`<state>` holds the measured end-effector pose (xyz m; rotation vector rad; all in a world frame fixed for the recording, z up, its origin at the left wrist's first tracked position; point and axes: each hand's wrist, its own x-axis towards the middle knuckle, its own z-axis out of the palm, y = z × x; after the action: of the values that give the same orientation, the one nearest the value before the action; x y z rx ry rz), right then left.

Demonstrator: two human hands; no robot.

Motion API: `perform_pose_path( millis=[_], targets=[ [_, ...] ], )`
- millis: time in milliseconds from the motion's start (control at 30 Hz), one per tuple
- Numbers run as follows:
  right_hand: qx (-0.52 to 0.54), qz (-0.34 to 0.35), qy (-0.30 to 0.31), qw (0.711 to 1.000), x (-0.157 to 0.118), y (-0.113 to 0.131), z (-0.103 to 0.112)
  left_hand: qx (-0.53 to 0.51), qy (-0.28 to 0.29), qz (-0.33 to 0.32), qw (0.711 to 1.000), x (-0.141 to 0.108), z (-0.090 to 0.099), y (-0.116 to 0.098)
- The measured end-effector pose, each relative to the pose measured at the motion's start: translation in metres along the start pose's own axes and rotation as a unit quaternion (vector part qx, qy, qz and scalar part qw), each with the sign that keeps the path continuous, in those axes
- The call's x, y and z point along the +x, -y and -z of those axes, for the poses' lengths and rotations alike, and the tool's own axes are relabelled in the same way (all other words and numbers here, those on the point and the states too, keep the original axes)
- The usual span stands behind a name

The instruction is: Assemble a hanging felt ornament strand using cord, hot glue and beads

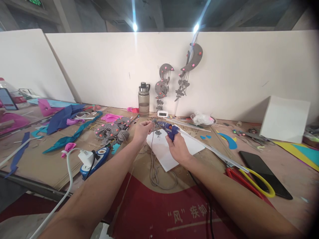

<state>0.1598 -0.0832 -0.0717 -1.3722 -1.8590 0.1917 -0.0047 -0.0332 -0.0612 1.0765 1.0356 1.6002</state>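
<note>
My left hand (142,132) is closed in a pinch on grey yarn (152,156), which hangs from the fingertips and loops onto the cardboard below. A small grey piece at the fingertips is too small to make out. In my right hand (179,148) is a blue hot glue gun (171,131), its nozzle pointing left, right by my left fingertips. A long clear glue stick (211,148) sticks out of the gun's back. Under both hands lies a white board (167,158) with a few small grey pieces (158,132) on it.
To the left are a power strip (96,162) with a white plug, and a grey yarn bundle (109,131) with pink dots. Behind stands a water bottle (144,101). Scissors (259,181) and a black phone (265,172) lie to the right. Grey moon ornaments (194,58) hang on the white partition.
</note>
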Motion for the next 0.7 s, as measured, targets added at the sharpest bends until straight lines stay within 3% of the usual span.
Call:
perform_pose_path(
  millis=[300,533,700],
  targets=[
    [0.038,-0.004,-0.011,0.999,0.000,-0.001,0.000,-0.014,0.002,0.015,1.000,0.001,0.002,0.001],
    [0.235,-0.108,0.046,0.965,0.017,-0.013,0.007,-0.055,-0.021,0.044,0.997,0.006,0.008,0.000],
    [0.060,-0.149,0.089,0.983,0.037,-0.038,0.022,-0.049,-0.019,0.025,0.998,0.006,0.007,0.003]
  ],
)
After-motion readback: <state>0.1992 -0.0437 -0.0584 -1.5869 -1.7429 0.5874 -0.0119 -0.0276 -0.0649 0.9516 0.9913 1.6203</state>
